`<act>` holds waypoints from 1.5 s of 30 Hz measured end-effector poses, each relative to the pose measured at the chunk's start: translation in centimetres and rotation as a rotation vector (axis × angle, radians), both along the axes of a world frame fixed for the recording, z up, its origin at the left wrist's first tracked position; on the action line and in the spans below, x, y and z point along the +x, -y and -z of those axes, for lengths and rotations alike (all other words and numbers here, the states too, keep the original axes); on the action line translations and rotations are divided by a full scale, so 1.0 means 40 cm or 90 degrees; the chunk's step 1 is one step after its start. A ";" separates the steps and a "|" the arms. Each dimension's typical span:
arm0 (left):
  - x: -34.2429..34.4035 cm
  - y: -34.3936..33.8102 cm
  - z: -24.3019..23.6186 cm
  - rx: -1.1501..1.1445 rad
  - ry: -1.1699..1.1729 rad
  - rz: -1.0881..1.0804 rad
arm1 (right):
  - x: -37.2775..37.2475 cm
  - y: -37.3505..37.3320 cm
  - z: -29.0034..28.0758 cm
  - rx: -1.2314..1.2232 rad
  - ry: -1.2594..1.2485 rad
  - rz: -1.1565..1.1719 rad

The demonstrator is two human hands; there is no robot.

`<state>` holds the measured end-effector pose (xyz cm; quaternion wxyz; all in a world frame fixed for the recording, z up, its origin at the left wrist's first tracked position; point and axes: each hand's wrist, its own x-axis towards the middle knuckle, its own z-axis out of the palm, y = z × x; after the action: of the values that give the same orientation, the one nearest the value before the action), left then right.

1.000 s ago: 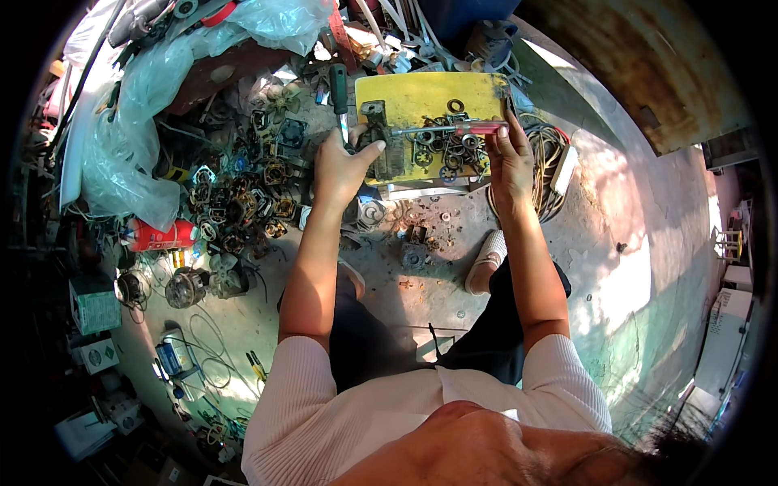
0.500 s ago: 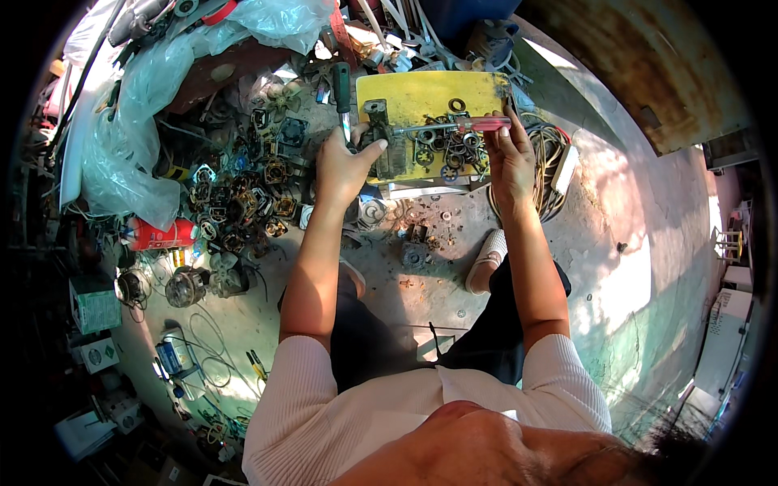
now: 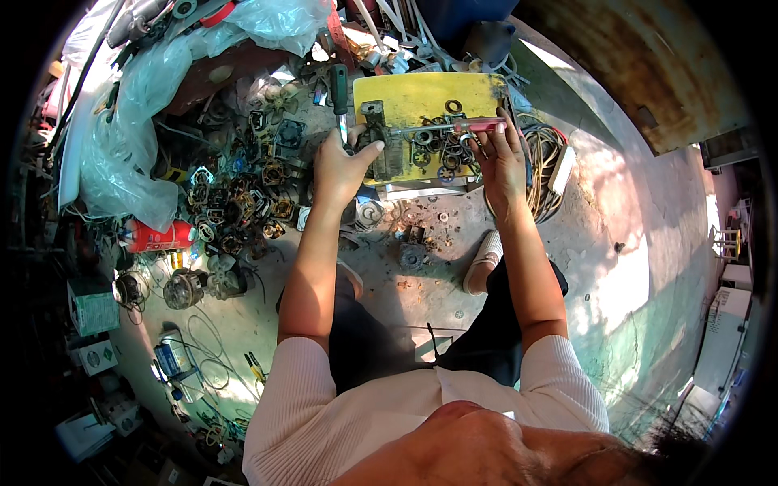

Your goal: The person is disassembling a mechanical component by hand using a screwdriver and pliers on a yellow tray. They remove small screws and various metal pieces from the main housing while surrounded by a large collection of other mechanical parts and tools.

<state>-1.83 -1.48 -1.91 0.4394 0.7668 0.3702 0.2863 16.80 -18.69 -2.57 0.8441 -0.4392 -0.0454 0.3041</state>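
My left hand [image 3: 339, 168] is closed, thumb on the near side, around a small dark metal part [image 3: 372, 136] against a grimy metal block [image 3: 389, 159]. A screwdriver with a dark green handle [image 3: 339, 85] points away from me, its shaft running down to the left fingers; whether they grip it I cannot tell. My right hand [image 3: 504, 162] pinches the red handle of a second screwdriver [image 3: 480, 125]. Its shaft lies level, the tip reaching the dark part at the block. Beneath them is a yellow board [image 3: 405, 89] bearing several dark rings and bearings [image 3: 446, 146].
Loose motor parts [image 3: 243, 194] heap up on the left, beside clear plastic sheeting [image 3: 121, 162] and a red cylinder [image 3: 158, 236]. Coiled cable [image 3: 549, 182] with a white power strip [image 3: 562, 168] lies right of the board. Small scraps and a metal housing [image 3: 412, 255] sit between my feet.
The fingers of my right hand have shifted and curled further around the red screwdriver handle. My left hand keeps its place at the metal block. The whole view has moved slightly.
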 end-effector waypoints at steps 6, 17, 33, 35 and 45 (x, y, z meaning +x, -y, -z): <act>0.002 0.005 -0.009 -0.002 0.002 0.006 | 0.039 0.012 0.082 -0.006 0.050 0.011; 0.001 0.003 -0.006 -0.028 0.008 -0.001 | -0.004 0.009 0.016 -0.056 0.079 0.018; 0.003 0.007 -0.013 -0.010 0.010 0.004 | 0.050 0.028 0.063 -0.143 0.044 0.011; 0.002 0.016 -0.024 -0.002 0.008 0.000 | 0.046 0.025 0.060 -0.093 0.066 0.011; 0.005 0.006 -0.018 -0.045 -0.017 0.012 | 0.026 0.013 0.038 -0.077 0.040 -0.001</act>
<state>-1.64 -1.72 -1.19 0.4641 0.7579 0.3785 0.2586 17.83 -19.21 -4.11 0.8142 -0.4984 -0.0537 0.2930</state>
